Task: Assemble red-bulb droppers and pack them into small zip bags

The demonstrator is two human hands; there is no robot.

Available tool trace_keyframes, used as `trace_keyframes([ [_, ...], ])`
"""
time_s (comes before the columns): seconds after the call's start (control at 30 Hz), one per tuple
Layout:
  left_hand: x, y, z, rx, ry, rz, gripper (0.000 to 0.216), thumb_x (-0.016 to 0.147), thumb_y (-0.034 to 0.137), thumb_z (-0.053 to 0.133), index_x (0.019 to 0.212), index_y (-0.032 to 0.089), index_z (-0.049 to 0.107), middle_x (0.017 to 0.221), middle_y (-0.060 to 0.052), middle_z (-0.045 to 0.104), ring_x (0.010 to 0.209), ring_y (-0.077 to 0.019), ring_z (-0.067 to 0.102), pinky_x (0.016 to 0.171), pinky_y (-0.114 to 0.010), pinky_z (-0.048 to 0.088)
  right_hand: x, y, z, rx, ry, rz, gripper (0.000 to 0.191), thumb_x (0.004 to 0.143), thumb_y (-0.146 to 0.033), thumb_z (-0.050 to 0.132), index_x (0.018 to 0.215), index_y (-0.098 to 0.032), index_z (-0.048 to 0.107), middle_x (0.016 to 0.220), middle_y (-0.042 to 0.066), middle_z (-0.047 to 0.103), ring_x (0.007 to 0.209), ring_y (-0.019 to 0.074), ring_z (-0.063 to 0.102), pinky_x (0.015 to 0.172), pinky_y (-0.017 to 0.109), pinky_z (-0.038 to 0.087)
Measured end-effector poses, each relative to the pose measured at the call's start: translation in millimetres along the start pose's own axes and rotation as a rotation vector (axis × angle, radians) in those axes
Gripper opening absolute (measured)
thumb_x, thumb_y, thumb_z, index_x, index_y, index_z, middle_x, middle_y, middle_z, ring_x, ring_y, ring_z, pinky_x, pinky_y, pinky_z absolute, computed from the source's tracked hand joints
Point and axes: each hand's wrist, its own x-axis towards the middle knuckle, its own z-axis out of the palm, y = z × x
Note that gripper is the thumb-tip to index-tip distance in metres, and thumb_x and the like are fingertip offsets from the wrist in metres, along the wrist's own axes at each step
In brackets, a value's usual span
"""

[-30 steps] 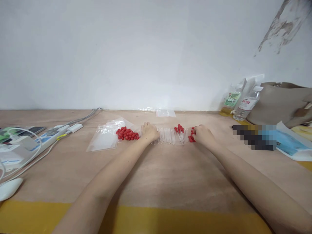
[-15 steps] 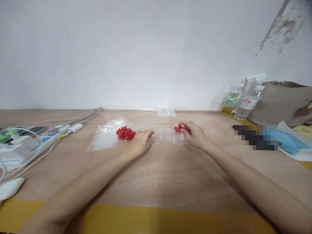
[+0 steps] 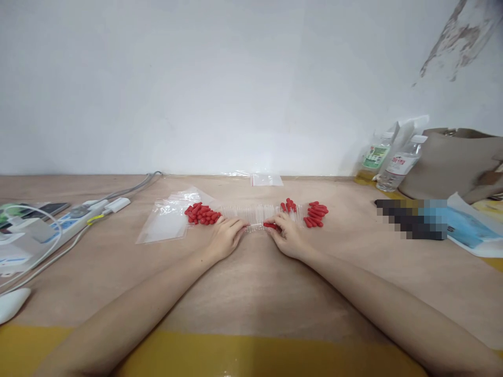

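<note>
My left hand (image 3: 225, 235) pinches one end of a clear thin tube (image 3: 255, 226) in front of a row of clear tubes (image 3: 255, 213) lying on the wooden table (image 3: 251, 283). My right hand (image 3: 288, 235) pinches a red cap (image 3: 271, 225) at the tube's other end. The two hands nearly meet at the table's middle. A pile of red caps (image 3: 202, 213) lies to the left of the row, another pile of red caps (image 3: 315, 214) to the right, and a few capped tubes (image 3: 290, 204) rest behind my right hand.
Clear plastic bags (image 3: 167, 222) lie left of the caps, and a small zip bag (image 3: 267, 180) sits by the wall. A power strip with cables (image 3: 74, 220) and a white mouse (image 3: 11, 303) are at the left. Two bottles (image 3: 389, 159), a beige bag (image 3: 456, 162) and papers (image 3: 467, 230) are at the right.
Both hands left the outer piles and came together at the middle. The left now holds a single clear tube, the right a red cap at its end. The right cap pile is uncovered.
</note>
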Motion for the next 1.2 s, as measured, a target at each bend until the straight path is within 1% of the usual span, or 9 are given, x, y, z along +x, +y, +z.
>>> trace_keyframes([
  [0.17, -0.3, 0.0, 1.0, 0.046, -0.021, 0.017, 0.023, 0.089, 0.023, 0.039, 0.098, 0.020, 0.060, 0.093, -0.004, 0.066, 0.081, -0.0163, 0.058, 0.073, -0.031, 0.035, -1.3, 0.5, 1.4, 0.014, -0.007, -0.015, 0.015, 0.081, -0.018, 0.048, 0.092, -0.019, 0.058, 0.085, 0.005, 0.055, 0.079, 0.0154, 0.054, 0.073, 0.032, 0.045],
  [0.27, -0.4, -1.0, 0.8, 0.040, -0.008, 0.054, 0.025, 0.089, 0.021, 0.039, 0.099, 0.021, 0.061, 0.094, -0.004, 0.067, 0.078, -0.0166, 0.058, 0.072, -0.031, 0.036, -1.6, 1.4, 1.2, 0.011, -0.007, -0.004, 0.014, 0.080, -0.022, 0.051, 0.091, -0.018, 0.059, 0.083, 0.005, 0.057, 0.076, 0.0151, 0.055, 0.070, 0.031, 0.045],
  [0.47, -2.6, -4.5, 2.9, -0.049, 0.010, 0.163, 0.035, 0.084, 0.011, 0.036, 0.106, 0.022, 0.061, 0.096, -0.006, 0.066, 0.081, -0.0163, 0.058, 0.072, -0.031, 0.040, -4.0, 6.6, 1.8, 0.050, -0.012, 0.012, 0.014, 0.081, -0.025, 0.053, 0.087, -0.021, 0.064, 0.081, 0.004, 0.064, 0.074, 0.0148, 0.058, 0.069, 0.029, 0.046],
  [0.63, -4.0, -6.7, 6.8, -0.077, 0.034, 0.220, 0.042, 0.078, 0.004, 0.034, 0.107, 0.020, 0.059, 0.095, -0.007, 0.065, 0.082, -0.0171, 0.058, 0.070, -0.032, 0.042, -6.4, 7.7, 1.7, 0.089, -0.004, -0.023, 0.013, 0.081, -0.025, 0.053, 0.085, -0.021, 0.064, 0.080, 0.003, 0.064, 0.075, 0.0144, 0.059, 0.069, 0.029, 0.047],
  [0.7, -3.7, -6.3, 6.3, -0.069, 0.021, 0.231, 0.042, 0.078, 0.003, 0.034, 0.107, 0.018, 0.059, 0.095, -0.007, 0.065, 0.082, -0.0173, 0.059, 0.069, -0.032, 0.042, -7.2, 5.9, 0.8, 0.091, -0.007, -0.044, 0.013, 0.081, -0.025, 0.052, 0.084, -0.020, 0.064, 0.079, 0.003, 0.063, 0.074, 0.0140, 0.058, 0.069, 0.028, 0.047],
  [0.87, -1.8, -2.4, 0.7, -0.020, -0.055, 0.251, 0.040, 0.082, 0.007, 0.031, 0.107, 0.019, 0.060, 0.096, -0.008, 0.065, 0.083, -0.0171, 0.059, 0.070, -0.032, 0.043, -8.6, -0.6, -4.2, -0.010, -0.071, -0.102, 0.015, 0.083, -0.024, 0.049, 0.084, -0.021, 0.063, 0.079, 0.003, 0.062, 0.072, 0.0137, 0.057, 0.066, 0.027, 0.047],
  [0.97, -1.1, -0.8, -0.1, 0.006, -0.065, 0.252, 0.037, 0.085, 0.011, 0.032, 0.106, 0.019, 0.060, 0.094, -0.008, 0.065, 0.082, -0.0173, 0.059, 0.070, -0.032, 0.042, -8.0, 0.1, -7.3, -0.092, -0.129, -0.169, 0.017, 0.084, -0.023, 0.047, 0.089, -0.021, 0.062, 0.081, 0.005, 0.060, 0.074, 0.0146, 0.056, 0.067, 0.028, 0.046],
  [1.07, -0.9, -0.7, 3.2, -0.011, -0.023, 0.217, 0.033, 0.087, 0.014, 0.033, 0.106, 0.019, 0.060, 0.092, -0.008, 0.066, 0.081, -0.0173, 0.058, 0.070, -0.032, 0.042, -6.8, 4.4, -9.1, -0.164, -0.106, -0.178, 0.018, 0.084, -0.024, 0.047, 0.093, -0.020, 0.062, 0.081, 0.006, 0.061, 0.075, 0.0167, 0.055, 0.068, 0.030, 0.044],
  [1.2, -1.0, -1.3, 9.1, -0.072, 0.063, 0.163, 0.024, 0.089, 0.025, 0.040, 0.102, 0.018, 0.060, 0.088, -0.006, 0.067, 0.079, -0.0164, 0.059, 0.070, -0.030, 0.041, -7.2, 8.1, -9.7, -0.233, -0.052, -0.119, 0.015, 0.082, -0.027, 0.052, 0.091, -0.020, 0.062, 0.083, 0.005, 0.066, 0.076, 0.0180, 0.056, 0.071, 0.033, 0.039],
])
